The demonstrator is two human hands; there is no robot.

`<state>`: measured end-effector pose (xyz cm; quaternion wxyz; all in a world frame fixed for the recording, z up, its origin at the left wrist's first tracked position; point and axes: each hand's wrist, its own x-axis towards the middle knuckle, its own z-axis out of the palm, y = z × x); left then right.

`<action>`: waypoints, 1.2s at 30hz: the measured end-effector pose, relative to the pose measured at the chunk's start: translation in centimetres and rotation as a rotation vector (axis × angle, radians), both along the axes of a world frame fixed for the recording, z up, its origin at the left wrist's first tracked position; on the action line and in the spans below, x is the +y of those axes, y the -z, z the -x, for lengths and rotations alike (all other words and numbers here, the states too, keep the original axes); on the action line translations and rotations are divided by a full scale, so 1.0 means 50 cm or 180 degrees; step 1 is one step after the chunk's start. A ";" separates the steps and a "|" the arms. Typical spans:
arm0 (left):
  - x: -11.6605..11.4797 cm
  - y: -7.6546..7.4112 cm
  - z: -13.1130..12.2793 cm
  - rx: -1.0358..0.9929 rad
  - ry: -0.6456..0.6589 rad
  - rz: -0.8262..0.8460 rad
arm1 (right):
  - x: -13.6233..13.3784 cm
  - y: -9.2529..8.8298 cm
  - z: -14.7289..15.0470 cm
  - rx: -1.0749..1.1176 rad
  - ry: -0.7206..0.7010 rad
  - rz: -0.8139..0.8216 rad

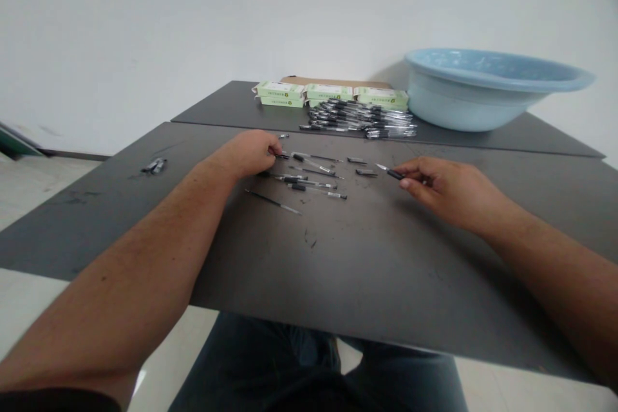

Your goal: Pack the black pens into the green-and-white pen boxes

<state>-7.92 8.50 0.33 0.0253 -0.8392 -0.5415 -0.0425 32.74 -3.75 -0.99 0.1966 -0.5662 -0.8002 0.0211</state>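
Observation:
My left hand (pixel 255 151) is at the left end of a loose group of pen parts, fingertips pinched on a small dark piece that looks like a pen cap (pixel 283 156). My right hand (pixel 437 187) holds a slim black-gripped tool with a pale pointed tip (pixel 393 173). Its tip points left, and I cannot tell whether it is a pen barrel or a knife. Between the hands lie two black pen caps (pixel 365 172), several clear pens with black grips (pixel 318 190), and thin refills. One refill (pixel 275 202) lies nearest me.
Behind the parts is a heap of clear and black pens (pixel 362 119), with pale green boxes (pixel 282 102) stacked behind it. A large light-blue basin (pixel 458 103) stands at the back right. Small black and clear pieces (pixel 154 166) lie at the left of the dark table (pixel 347 264).

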 end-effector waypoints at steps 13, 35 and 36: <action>-0.004 -0.019 0.007 -0.0170 -0.0102 -0.0002 | -0.008 -0.013 0.019 -0.0157 -0.0079 0.0117; -0.182 -0.007 -0.172 -0.1996 0.1255 0.0229 | -0.060 -0.028 0.084 -0.0258 -0.0989 -0.0365; -0.185 -0.003 -0.175 -0.1925 0.1331 0.0127 | -0.061 -0.028 0.085 -0.0259 -0.0993 -0.0381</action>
